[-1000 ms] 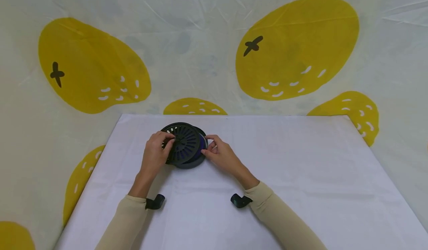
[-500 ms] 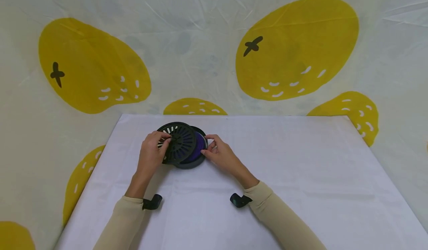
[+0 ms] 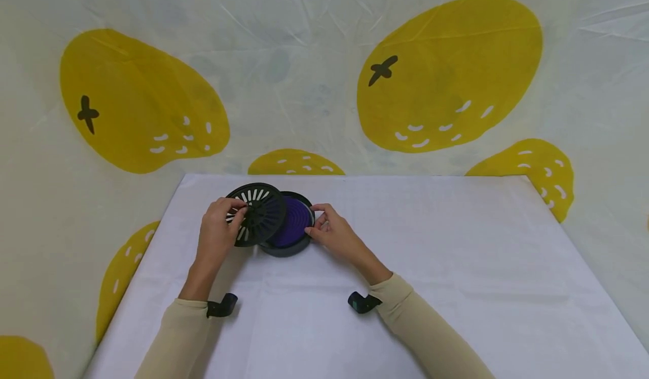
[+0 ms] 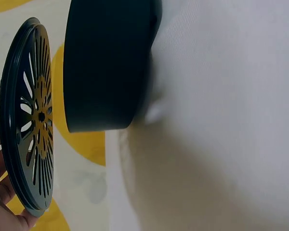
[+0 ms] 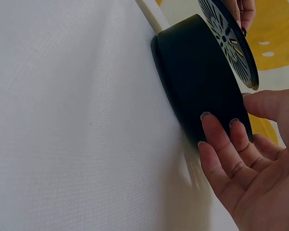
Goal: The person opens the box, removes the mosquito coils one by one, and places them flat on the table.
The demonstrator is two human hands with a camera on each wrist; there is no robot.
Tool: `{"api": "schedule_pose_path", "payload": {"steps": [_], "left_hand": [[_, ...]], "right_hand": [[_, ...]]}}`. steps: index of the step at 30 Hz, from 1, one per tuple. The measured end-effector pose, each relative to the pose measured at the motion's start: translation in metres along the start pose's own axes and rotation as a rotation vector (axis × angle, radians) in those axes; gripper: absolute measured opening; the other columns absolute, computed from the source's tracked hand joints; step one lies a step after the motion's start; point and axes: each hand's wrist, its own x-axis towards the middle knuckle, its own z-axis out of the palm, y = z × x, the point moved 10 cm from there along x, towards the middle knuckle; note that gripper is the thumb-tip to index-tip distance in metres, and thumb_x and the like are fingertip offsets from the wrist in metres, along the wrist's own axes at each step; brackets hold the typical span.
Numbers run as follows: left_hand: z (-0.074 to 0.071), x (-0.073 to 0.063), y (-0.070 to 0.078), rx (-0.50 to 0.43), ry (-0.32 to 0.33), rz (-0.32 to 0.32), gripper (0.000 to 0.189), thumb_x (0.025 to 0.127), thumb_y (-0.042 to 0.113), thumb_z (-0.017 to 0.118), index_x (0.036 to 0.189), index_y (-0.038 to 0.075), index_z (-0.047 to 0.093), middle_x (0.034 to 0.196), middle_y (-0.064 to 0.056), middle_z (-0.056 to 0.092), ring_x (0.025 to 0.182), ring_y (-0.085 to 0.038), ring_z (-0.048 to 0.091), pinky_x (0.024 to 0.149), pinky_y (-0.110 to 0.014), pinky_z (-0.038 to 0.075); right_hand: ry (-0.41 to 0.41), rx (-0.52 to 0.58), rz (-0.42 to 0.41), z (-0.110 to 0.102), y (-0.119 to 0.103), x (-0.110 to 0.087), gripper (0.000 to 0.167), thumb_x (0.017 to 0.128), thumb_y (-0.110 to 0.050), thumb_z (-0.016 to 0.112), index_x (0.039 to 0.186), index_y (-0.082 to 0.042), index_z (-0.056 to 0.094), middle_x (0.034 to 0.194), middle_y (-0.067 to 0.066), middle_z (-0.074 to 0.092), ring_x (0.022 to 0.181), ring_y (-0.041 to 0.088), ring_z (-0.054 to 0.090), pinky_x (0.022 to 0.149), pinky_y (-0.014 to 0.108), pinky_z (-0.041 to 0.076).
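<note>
In the head view my left hand (image 3: 219, 227) pinches a round black lid (image 3: 263, 221) near its middle. Radial slots run through the lid, which is raised and overlaps the left part of a dark round mosquito coil holder (image 3: 286, 252). Purple concentric rings of a coil (image 3: 296, 221) show inside the holder. My right hand (image 3: 334, 233) holds the holder at its right side. The right wrist view shows those fingers (image 5: 219, 134) against the holder's wall and the thumb at its rim. From the left wrist, a gap separates the lid (image 4: 26, 120) from the holder (image 4: 106, 67).
A white cloth (image 3: 431, 266) covers the table, whose back edge lies just behind the holder. Behind it hangs a pale backdrop (image 3: 299, 75) with large yellow fruit shapes. A small black camera (image 3: 223, 306) is strapped to the left wrist, another (image 3: 362, 303) to the right.
My left hand has carried the lid to the left, off much of the holder, baring more of the purple coil. The right hand and the holder have stayed in place.
</note>
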Motion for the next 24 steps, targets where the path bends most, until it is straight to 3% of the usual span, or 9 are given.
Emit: {"api": "schedule_pose_path", "payload": {"steps": [14, 24], "left_hand": [[-0.013, 0.000, -0.020, 0.043, 0.002, -0.075, 0.010, 0.094, 0.003, 0.070, 0.104, 0.001, 0.068, 0.101, -0.014, 0.067, 0.095, -0.032, 0.061, 0.084, -0.047, 0.046], [-0.023, -0.004, -0.038, 0.059, 0.024, -0.105, 0.012, 0.094, 0.002, 0.070, 0.105, -0.001, 0.067, 0.101, -0.016, 0.066, 0.096, -0.034, 0.061, 0.086, -0.048, 0.046]], "right_hand": [[-0.011, 0.028, 0.060, 0.001, 0.006, 0.000, 0.056, 0.095, -0.015, 0.071, 0.143, -0.008, 0.045, 0.092, 0.006, 0.059, 0.071, 0.012, 0.059, 0.062, 0.022, 0.043], [-0.015, 0.048, 0.069, 0.002, 0.006, 0.000, 0.056, 0.095, -0.014, 0.071, 0.144, -0.007, 0.044, 0.092, 0.007, 0.059, 0.075, 0.024, 0.066, 0.061, 0.022, 0.044]]}}
